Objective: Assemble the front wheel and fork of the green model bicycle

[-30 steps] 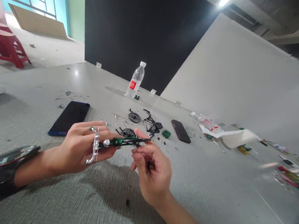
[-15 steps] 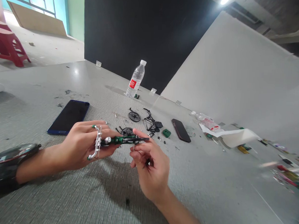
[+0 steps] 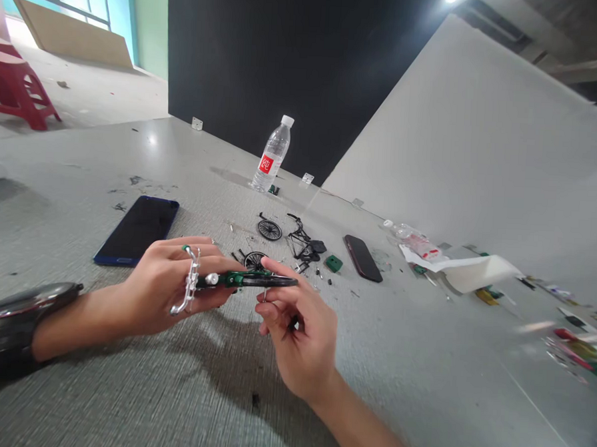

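Note:
My left hand (image 3: 175, 277) is closed round a small green toy bicycle (image 3: 231, 279) with silver handlebars (image 3: 191, 281) towards the left. The bicycle's black wheel (image 3: 270, 282) points right, seen nearly edge-on. At that wheel is my right hand (image 3: 303, 324), its thumb and fingers pinched on a thin silver part (image 3: 265, 294), with a small dark piece partly hidden among the fingers. Just behind the hands lies a loose black wheel (image 3: 254, 260). Further back are another wheel (image 3: 269, 228) and a black toy bicycle frame (image 3: 300, 240).
A dark blue phone (image 3: 140, 232) lies left and a second phone (image 3: 363, 258) right. A water bottle (image 3: 273, 155) stands at the back. Near the right phone is a green block (image 3: 333, 263). White paper (image 3: 476, 269) and a lying bottle (image 3: 415, 239) are further right.
The toy bicycle has turned slightly, its handlebars tilting and shifting a little left. My right fingers have moved slightly at the wheel; both hands keep their hold.

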`<state>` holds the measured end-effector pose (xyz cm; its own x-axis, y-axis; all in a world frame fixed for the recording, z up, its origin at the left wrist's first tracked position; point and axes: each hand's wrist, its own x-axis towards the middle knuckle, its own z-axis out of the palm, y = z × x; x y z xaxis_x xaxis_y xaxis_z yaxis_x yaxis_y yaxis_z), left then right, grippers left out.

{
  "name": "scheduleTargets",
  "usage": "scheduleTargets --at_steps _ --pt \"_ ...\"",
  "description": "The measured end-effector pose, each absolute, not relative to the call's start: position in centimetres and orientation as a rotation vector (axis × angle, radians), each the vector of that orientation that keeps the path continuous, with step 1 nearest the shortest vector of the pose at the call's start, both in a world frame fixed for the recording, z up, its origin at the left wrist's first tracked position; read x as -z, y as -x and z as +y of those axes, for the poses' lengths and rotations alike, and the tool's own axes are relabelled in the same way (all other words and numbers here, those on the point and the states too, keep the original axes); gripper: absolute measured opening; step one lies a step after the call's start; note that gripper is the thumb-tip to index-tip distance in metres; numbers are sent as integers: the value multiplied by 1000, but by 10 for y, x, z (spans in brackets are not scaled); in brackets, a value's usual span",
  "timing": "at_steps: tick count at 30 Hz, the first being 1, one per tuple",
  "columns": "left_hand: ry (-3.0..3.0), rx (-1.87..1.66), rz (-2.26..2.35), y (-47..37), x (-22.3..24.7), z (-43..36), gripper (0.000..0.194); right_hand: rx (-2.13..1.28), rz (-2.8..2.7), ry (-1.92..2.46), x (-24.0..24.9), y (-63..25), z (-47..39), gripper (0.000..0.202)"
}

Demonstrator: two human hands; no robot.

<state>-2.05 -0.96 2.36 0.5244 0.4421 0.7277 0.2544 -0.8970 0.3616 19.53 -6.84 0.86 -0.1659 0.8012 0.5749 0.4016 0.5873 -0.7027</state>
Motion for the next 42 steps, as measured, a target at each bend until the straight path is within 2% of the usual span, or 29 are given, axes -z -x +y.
scheduleTargets --at_steps 6,12,18,23,29,42 --pt "-2515 -1296 578 20 -23 -9 35 -462 -1788 1007 -8 -196 -69 8" --pt "-2619 -1261 593 21 -19 -8 18 -471 -1839 960 -7 -196 -68 17" --pt "-2625 -1305 556 20 -18 -8 12 -402 -1860 905 -8 -195 -67 12" --pt "-2632 -1229 635 21 -20 -10 13 -404 -1868 892 -5 -195 -66 6" --pt "-2639 -1212 617 21 -19 -7 10 -397 -1931 873 -2 -198 -65 6" --pt "-2630 -1149 465 22 -12 -1 16 -366 -1995 871 -4 -197 -67 10"
